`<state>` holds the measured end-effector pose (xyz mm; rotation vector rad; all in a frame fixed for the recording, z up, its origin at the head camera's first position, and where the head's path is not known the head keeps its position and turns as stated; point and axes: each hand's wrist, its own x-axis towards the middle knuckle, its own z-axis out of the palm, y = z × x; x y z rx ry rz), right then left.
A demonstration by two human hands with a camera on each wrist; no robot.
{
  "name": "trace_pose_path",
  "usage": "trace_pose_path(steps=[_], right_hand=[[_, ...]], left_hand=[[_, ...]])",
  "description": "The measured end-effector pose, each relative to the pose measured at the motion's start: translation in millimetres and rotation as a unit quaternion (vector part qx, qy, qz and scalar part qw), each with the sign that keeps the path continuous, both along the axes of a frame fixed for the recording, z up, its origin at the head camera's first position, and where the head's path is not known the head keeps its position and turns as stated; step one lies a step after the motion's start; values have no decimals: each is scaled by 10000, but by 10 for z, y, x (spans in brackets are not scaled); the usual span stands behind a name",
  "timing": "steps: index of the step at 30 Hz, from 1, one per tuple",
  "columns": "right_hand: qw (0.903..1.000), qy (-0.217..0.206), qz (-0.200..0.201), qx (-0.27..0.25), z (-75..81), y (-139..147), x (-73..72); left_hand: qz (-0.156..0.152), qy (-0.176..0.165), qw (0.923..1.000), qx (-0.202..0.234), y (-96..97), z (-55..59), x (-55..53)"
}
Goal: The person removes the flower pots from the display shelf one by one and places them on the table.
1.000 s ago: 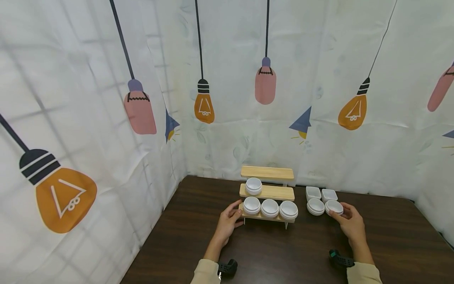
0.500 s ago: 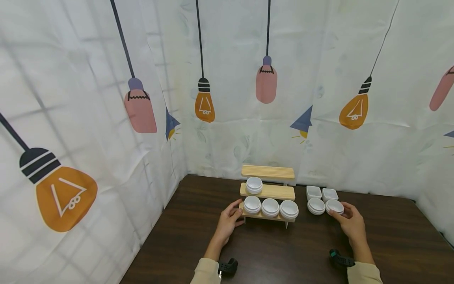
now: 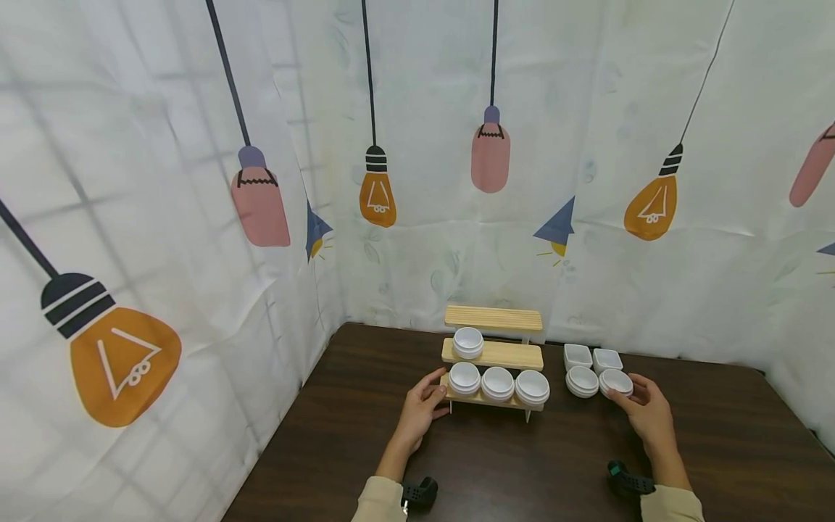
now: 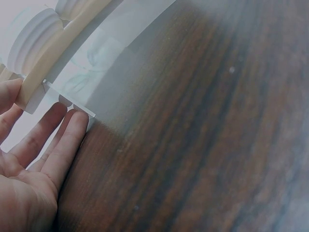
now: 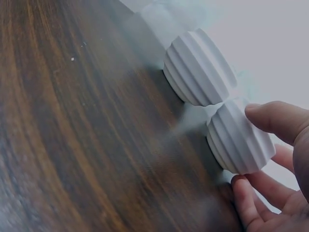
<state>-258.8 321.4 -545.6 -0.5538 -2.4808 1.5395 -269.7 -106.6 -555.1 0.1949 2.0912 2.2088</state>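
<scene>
A three-tier wooden display stand [image 3: 504, 354] with pale slats stands at the back of the table. Three round white bowls [image 3: 498, 383] line its lowest tier, and another round bowl [image 3: 467, 342] sits at the left of the middle tier. My left hand [image 3: 415, 413] grips the left end of the lowest tier, thumb at the plank's end [image 4: 30, 94] and other fingers below by the clear leg. My right hand [image 3: 647, 417] holds a ribbed round white bowl [image 5: 236, 140] on the table, thumb at its rim and fingers against its far side.
A second round bowl [image 3: 582, 381] stands left of the held one. Behind them are two square white bowls [image 3: 577, 356]. The dark wooden table [image 3: 522, 471] ends at a printed white curtain [image 3: 417, 261] at the back and left.
Both hands, the stand and the bowls keep their places; the right thumb shifts slightly on the bowl. The head view moves very slightly.
</scene>
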Motion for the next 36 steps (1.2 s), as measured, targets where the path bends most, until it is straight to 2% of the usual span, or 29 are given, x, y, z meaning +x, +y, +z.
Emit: trace_pose_path(steps=[10,23,31,36], right_hand=[[9999,-40,-95,56,91,-5,48],[9996,126,-89,252,462,-92,134],[9953,653,217,674,695,-272,166],[9910,1069,466,660,784,-441,175]], left_hand=[[-30,19,10000,13,-3,-5,11],[-34,6,10000,33,-3,7,15],[14,12,10000,-1,2,21,-10],[19,-11,10000,22,3,9,-11]])
